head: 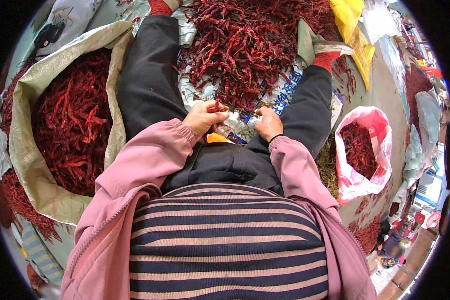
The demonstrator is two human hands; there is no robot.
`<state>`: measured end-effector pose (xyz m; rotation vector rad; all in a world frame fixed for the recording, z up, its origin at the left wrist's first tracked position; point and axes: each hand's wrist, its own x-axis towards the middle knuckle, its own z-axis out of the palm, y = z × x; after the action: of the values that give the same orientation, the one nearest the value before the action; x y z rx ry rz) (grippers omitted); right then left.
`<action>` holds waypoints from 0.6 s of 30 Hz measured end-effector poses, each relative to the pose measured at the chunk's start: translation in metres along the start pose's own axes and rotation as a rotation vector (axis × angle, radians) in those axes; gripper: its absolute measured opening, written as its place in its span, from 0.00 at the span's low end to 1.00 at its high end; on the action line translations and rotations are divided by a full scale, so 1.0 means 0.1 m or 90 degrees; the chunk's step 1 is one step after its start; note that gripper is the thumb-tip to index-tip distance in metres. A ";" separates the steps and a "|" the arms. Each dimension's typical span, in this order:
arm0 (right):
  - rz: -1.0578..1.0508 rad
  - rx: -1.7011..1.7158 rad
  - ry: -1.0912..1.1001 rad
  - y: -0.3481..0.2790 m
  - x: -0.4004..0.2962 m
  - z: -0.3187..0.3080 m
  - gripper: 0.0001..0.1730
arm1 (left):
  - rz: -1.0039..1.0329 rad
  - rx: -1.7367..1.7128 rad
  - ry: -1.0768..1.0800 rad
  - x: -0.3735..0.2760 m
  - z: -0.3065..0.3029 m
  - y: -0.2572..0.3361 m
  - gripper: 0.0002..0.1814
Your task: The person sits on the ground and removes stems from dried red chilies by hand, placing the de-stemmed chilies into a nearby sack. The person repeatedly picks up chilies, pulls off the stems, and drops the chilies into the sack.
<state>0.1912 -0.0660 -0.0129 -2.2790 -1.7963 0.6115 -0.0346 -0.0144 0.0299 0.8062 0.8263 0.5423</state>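
Observation:
A heap of dried red chili peppers (243,48) lies between my outstretched legs, on a white plastic sheet (232,122) with blue printing. My left hand (204,119) is closed around a few dried chilies (216,107), whose red ends show above the fingers. To its right, my right hand (269,123) is at the near edge of the heap, with fingers curled beside some thin stems. Whether those fingers grip anything is hidden. Loose stems and chili bits lie on the sheet between the two hands.
A large woven sack (26,150) full of dried chilies stands at my left. To my right is a pink-and-white plastic bag (382,157) with chilies inside, beside a pile of greenish stems (326,165). Yellow plastic (354,37) lies by my right foot. Another person (392,247) is at the far lower right.

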 end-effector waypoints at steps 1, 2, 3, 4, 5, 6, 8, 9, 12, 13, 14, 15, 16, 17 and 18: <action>0.001 0.041 0.039 0.02 0.06 -0.02 0.13 | -0.008 0.011 0.000 0.01 -0.06 -0.04 0.07; -0.001 0.079 0.074 0.05 0.14 -0.03 0.13 | -0.008 0.012 0.019 0.01 -0.09 -0.05 0.07; -0.014 0.115 0.097 0.08 0.21 -0.05 0.13 | -0.008 0.014 0.035 0.01 -0.09 -0.04 0.08; 0.035 0.166 0.086 0.12 0.30 -0.06 0.14 | -0.021 0.000 0.040 0.01 -0.08 0.02 0.08; 0.082 0.216 0.075 0.15 0.37 -0.06 0.15 | -0.032 -0.003 0.047 0.02 -0.10 0.00 0.07; 0.085 0.209 0.089 0.07 0.43 -0.12 0.16 | -0.031 -0.003 0.048 0.03 -0.14 -0.03 0.06; 0.110 0.271 0.054 0.28 0.62 0.00 0.15 | -0.033 0.011 0.034 0.04 -0.11 -0.03 0.06; 0.161 0.329 -0.009 0.29 0.72 0.03 0.15 | -0.030 0.022 0.039 0.04 -0.13 -0.04 0.05; 0.214 0.483 -0.044 0.33 0.84 0.18 0.10 | -0.024 0.015 0.079 0.08 -0.15 -0.13 0.05; 0.198 0.488 -0.023 0.30 0.81 0.19 0.09 | -0.019 0.010 0.095 0.06 -0.14 -0.12 0.05; 0.215 0.516 -0.040 0.28 0.82 0.17 0.10 | -0.030 0.026 0.092 0.04 -0.15 -0.08 0.05; 0.236 0.545 -0.059 0.23 0.79 0.11 0.10 | -0.041 0.025 0.123 0.04 -0.14 -0.04 0.05; 0.250 0.567 -0.078 0.23 0.76 0.08 0.09 | -0.039 0.017 0.123 0.05 -0.12 -0.04 0.06; 0.218 0.595 -0.069 0.30 0.75 0.13 0.09 | -0.037 0.009 0.123 0.07 -0.13 -0.04 0.06; 0.213 0.601 -0.080 0.27 0.71 0.08 0.08 | -0.057 0.012 0.123 0.08 -0.12 -0.04 0.06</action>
<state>0.2247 -0.0054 -0.0451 -1.8480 -0.8229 1.3264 -0.0390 -0.0062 0.0180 0.7387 1.0411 0.5389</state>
